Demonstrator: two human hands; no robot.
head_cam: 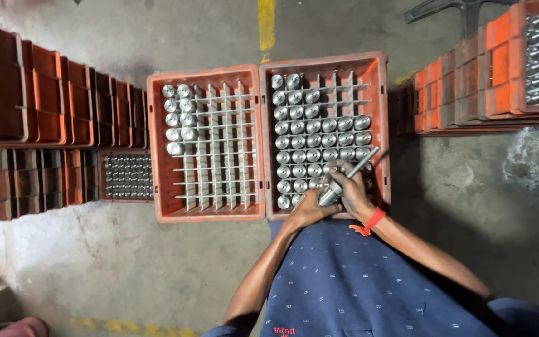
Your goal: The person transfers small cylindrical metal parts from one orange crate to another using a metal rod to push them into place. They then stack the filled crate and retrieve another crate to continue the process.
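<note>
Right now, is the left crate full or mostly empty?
Mostly empty. The left crate has metal cylinders only in its two leftmost columns, top part; the other grid cells are bare.

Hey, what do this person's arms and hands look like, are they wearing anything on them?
Both arms are bare from the elbow down, with no gloves on the left hand or the right hand. The right wrist carries a red-orange thread band with a knotted loose end. No watch or rings show. The person wears a dark blue shirt with a small pale repeating pattern.
</note>
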